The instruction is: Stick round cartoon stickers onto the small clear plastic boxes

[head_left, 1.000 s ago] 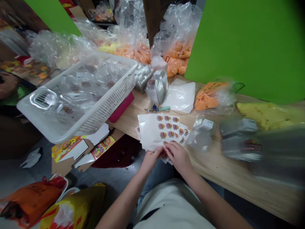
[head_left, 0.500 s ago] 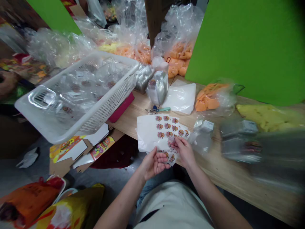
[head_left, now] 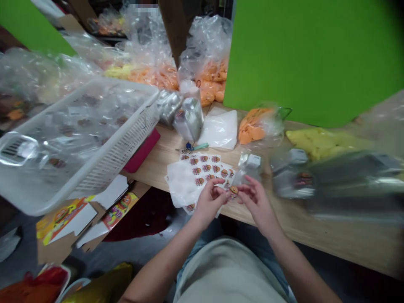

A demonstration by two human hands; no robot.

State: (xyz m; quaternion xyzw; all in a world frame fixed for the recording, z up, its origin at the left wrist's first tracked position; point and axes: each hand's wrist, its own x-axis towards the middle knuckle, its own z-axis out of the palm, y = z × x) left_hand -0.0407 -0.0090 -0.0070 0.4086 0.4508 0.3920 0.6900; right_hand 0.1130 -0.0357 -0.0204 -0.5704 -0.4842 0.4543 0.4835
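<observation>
A small burger sticker (head_left: 233, 191) is held up between my two hands, just above the table's front edge. My left hand (head_left: 210, 200) pinches its left side between thumb and fingers. At its right side are the thumb and fingertips of my right hand (head_left: 257, 204), whose other fingers are loosely curled. White sticker sheets (head_left: 183, 181) printed with rows of cartoon burgers lie fanned under and beside my left hand. Just behind my right hand stands a clear plastic container (head_left: 251, 164) with a white label, partly covered by the fingers.
On the left a white plastic basket (head_left: 118, 141) holds many clear packages. Keys (head_left: 188, 147), white plastic sheets (head_left: 219, 128), a bag of orange pieces (head_left: 254, 126) and a yellow bag (head_left: 318, 141) lie farther back. Clear packs (head_left: 293, 179) are at right, before a green panel (head_left: 309, 59).
My left hand has turned from palm-up and come to the sticker that my right hand was holding. Both hands have shifted right over the table. The view has swung right.
</observation>
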